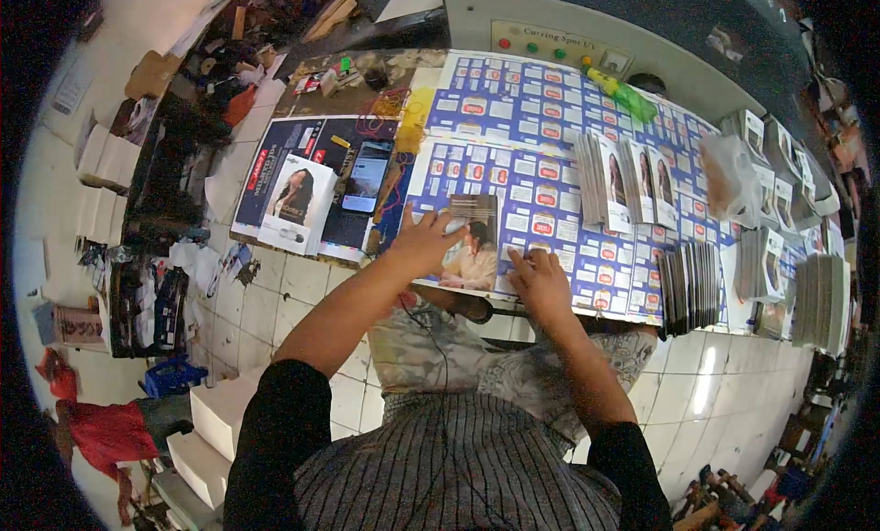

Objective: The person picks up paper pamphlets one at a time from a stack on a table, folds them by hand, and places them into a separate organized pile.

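A printed booklet or leaflet (475, 256) with a photo of a person on its front lies near the table's front edge. My left hand (425, 243) rests on its left side, fingers spread. Beside those fingertips is a small pale patch; whether it is an object or part of the print, I cannot tell. Just right of the booklet, my right hand (541, 282) lies on the blue-and-white printed sheet (573, 247), with its fingers apart. Nothing shows in its grasp.
Left of me lie a white printed leaflet (295, 205) and a phone (367, 178). Upright booklet bundles (605, 178) stand to the right, near a dark-edged stack (689, 288). Farther back are a green bottle (631, 100) and a machine panel (555, 45). Another person (108, 430) is at lower left.
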`<act>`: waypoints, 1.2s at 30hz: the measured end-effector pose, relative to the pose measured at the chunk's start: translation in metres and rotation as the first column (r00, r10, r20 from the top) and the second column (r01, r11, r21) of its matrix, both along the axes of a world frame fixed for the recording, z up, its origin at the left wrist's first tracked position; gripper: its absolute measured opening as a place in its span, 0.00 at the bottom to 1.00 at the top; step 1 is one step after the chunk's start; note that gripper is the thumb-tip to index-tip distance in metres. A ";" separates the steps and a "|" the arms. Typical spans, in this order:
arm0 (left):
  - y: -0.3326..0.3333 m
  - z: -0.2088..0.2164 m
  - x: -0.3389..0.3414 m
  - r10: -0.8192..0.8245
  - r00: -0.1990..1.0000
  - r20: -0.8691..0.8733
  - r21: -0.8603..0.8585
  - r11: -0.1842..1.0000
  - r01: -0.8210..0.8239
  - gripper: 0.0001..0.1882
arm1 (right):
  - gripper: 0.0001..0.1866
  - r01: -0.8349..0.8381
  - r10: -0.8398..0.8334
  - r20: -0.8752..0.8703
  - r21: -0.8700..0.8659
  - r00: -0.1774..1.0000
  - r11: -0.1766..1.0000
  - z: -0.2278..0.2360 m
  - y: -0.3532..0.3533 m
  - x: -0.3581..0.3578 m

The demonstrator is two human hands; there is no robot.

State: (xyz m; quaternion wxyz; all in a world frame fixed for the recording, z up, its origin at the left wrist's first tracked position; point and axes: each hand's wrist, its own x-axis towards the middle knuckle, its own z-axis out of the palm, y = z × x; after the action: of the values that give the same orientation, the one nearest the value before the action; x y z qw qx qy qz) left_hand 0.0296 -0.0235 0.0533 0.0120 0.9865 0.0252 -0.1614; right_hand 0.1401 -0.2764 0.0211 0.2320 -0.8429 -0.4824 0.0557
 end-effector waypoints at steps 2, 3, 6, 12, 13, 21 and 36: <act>0.002 -0.003 -0.001 -0.018 1.000 -0.012 0.015 1.000 0.018 0.49 | 0.24 0.062 -0.063 0.088 0.010 0.994 0.998 0.002 0.014 0.009; 0.003 -0.003 -0.003 -0.031 0.999 -0.017 0.035 0.999 0.032 0.49 | 0.23 0.112 -0.109 0.094 -0.024 0.990 0.993 0.002 0.026 0.018; 0.001 -0.004 0.004 -0.072 0.997 0.001 0.031 0.997 0.072 0.49 | 0.25 0.213 -0.212 0.156 0.013 0.965 0.977 -0.006 0.041 0.058; -0.003 0.002 0.002 -0.033 0.999 -0.032 0.033 0.999 0.034 0.52 | 0.24 0.173 -0.157 0.161 -0.086 0.974 0.981 0.002 0.057 0.091; -0.002 0.002 0.003 -0.034 0.999 -0.029 0.036 0.999 0.035 0.52 | 0.26 0.145 -0.128 0.172 -0.085 0.977 0.986 0.001 0.057 0.095; -0.008 0.005 0.018 0.063 0.976 -0.208 -0.062 0.995 -0.077 0.55 | 0.28 0.028 -0.028 0.061 0.001 0.998 1.000 -0.003 0.067 0.112; -0.011 0.006 0.019 0.054 0.983 -0.175 -0.034 0.998 -0.060 0.56 | 0.23 -0.306 0.305 -0.020 -0.099 0.952 0.947 -0.003 0.035 0.093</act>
State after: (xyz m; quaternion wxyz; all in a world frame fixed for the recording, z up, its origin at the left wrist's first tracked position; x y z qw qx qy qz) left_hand 0.0483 -0.0349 0.0598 0.0339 0.9671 0.0511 -0.2468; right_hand 0.2336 -0.2417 0.0180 0.1788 -0.7685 -0.6032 0.1170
